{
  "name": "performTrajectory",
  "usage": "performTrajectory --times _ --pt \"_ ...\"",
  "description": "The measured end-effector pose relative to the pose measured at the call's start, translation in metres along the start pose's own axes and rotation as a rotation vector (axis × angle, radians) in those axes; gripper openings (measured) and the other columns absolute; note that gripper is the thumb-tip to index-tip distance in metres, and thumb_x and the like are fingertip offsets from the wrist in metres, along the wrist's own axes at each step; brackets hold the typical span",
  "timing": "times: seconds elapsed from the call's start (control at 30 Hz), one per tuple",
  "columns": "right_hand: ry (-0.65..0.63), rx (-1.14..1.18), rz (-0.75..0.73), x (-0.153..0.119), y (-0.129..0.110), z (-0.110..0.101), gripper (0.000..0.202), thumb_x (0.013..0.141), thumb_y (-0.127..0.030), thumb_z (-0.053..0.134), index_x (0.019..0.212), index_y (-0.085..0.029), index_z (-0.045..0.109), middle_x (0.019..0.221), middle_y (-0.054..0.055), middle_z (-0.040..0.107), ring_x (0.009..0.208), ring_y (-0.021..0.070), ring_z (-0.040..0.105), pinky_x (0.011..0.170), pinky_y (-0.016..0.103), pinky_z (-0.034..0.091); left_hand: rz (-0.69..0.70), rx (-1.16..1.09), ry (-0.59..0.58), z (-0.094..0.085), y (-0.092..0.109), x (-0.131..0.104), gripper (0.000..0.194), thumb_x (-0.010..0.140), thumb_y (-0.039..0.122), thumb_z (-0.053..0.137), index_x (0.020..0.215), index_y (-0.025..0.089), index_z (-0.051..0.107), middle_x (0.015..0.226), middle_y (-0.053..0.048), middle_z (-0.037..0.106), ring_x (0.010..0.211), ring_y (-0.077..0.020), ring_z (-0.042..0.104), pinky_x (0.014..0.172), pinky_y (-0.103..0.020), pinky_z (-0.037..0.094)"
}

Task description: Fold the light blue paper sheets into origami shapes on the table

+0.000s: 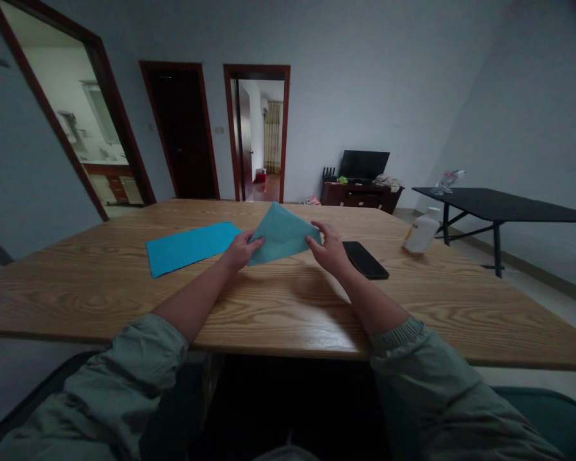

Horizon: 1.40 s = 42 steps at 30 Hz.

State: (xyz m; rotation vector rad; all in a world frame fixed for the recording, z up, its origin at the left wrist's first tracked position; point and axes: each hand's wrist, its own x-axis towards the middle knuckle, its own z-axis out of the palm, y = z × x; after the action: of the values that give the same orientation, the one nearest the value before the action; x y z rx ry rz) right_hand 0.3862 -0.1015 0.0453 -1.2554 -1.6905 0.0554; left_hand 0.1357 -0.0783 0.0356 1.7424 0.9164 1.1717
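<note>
A pale blue-green folded paper (284, 235) with a pointed top is held up over the wooden table, tilted towards me. My left hand (240, 250) pinches its left corner, thumb on the near face. At the right corner my right hand (327, 246) grips it between thumb and fingers. A brighter blue sheet (189, 248) lies flat on the table to the left, its right end close to my left hand. Just right of my right hand lies a dark phone-like flat object (366, 260).
A white bottle (421, 232) stands on the wooden table (288, 320) at the right. Beyond it is a black folding table (504, 203) with a clear plastic item on top. A TV (364, 165) on a dark cabinet (360, 195) and several doorways are along the far wall.
</note>
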Motion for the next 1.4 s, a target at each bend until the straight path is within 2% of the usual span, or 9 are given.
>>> performTrajectory --times 0.1,0.23,0.37,0.47,0.7,0.87,1.07,1.3,1.4 --pt "-0.118 0.14 0.086 0.004 0.012 0.0 0.036 0.082 -0.036 0.053 0.109 -0.015 0.061 0.101 0.009 0.065 0.09 0.0207 0.059 0.075 0.03 0.046 -0.046 -0.002 -0.072 0.002 -0.002 0.0 0.061 0.069 0.056 0.061 0.111 0.012 0.062 0.098 -0.006 0.068 0.086 -0.0197 0.061 0.074 -0.028 0.049" --pt "-0.21 0.203 0.137 0.005 0.023 0.001 0.029 0.08 -0.038 0.055 0.091 -0.013 0.065 0.077 0.005 0.066 0.069 0.0158 0.058 0.059 0.024 0.043 -0.062 0.146 -0.11 -0.002 -0.009 0.005 0.06 0.068 0.055 0.062 0.11 0.012 0.061 0.096 -0.007 0.067 0.084 -0.0194 0.061 0.071 -0.028 0.049" --pt "-0.34 0.033 0.199 -0.002 0.037 -0.001 0.022 0.079 -0.03 0.057 0.094 -0.015 0.063 0.07 0.002 0.063 0.059 0.0114 0.053 0.051 0.019 0.037 -0.048 0.448 -0.131 -0.013 -0.015 0.003 0.051 0.07 0.04 0.062 0.115 0.016 0.059 0.086 -0.005 0.066 0.074 -0.0166 0.06 0.066 -0.026 0.047" --pt "-0.458 -0.175 0.187 -0.008 0.047 0.0 0.022 0.076 -0.023 0.059 0.098 -0.018 0.061 0.069 -0.001 0.062 0.055 0.0097 0.052 0.049 0.018 0.034 -0.017 0.642 -0.192 -0.016 -0.012 -0.003 0.047 0.071 0.034 0.062 0.116 0.02 0.059 0.093 -0.004 0.066 0.074 -0.0154 0.06 0.067 -0.026 0.046" --pt "-0.563 -0.404 0.122 -0.011 0.048 -0.002 0.013 0.075 -0.024 0.061 0.086 -0.02 0.068 0.08 0.003 0.067 0.069 0.0135 0.059 0.06 0.019 0.04 0.125 0.787 -0.528 -0.008 -0.003 -0.011 0.055 0.064 0.047 0.072 0.113 0.025 0.063 0.114 -0.003 0.062 0.101 -0.0203 0.056 0.089 -0.027 0.041" --pt "-0.578 -0.429 -0.001 -0.012 0.033 -0.008 0.021 0.078 -0.033 0.06 0.088 -0.02 0.072 0.094 0.008 0.068 0.084 0.0196 0.062 0.077 0.025 0.043 0.161 0.85 -0.503 -0.005 -0.006 -0.012 0.048 0.073 0.044 0.065 0.117 0.025 0.061 0.12 -0.004 0.061 0.106 -0.0204 0.055 0.094 -0.028 0.039" --pt "-0.711 -0.296 -0.256 -0.02 0.017 -0.009 0.059 0.073 -0.056 0.063 0.12 -0.021 0.063 0.126 0.01 0.057 0.112 0.0258 0.054 0.098 0.033 0.037 0.206 0.906 -0.461 -0.003 -0.006 -0.013 0.045 0.076 0.042 0.061 0.118 0.026 0.06 0.129 -0.004 0.056 0.116 -0.0212 0.051 0.101 -0.03 0.035" --pt "-0.768 -0.256 -0.187 -0.021 0.019 -0.007 0.048 0.076 -0.034 0.062 0.122 -0.022 0.061 0.122 0.008 0.061 0.108 0.0239 0.057 0.096 0.032 0.039 0.139 0.913 -0.468 -0.001 -0.002 -0.014 0.046 0.078 0.042 0.058 0.121 0.026 0.057 0.125 -0.003 0.059 0.11 -0.0208 0.055 0.096 -0.03 0.04" --pt "-0.789 -0.242 -0.18 -0.02 0.017 -0.01 0.049 0.074 -0.033 0.064 0.122 -0.022 0.061 0.12 0.008 0.062 0.107 0.0244 0.057 0.096 0.033 0.039 0.106 0.94 -0.439 0.0 -0.001 -0.016 0.043 0.081 0.044 0.054 0.121 0.027 0.058 0.121 -0.003 0.062 0.106 -0.021 0.057 0.092 -0.03 0.041"
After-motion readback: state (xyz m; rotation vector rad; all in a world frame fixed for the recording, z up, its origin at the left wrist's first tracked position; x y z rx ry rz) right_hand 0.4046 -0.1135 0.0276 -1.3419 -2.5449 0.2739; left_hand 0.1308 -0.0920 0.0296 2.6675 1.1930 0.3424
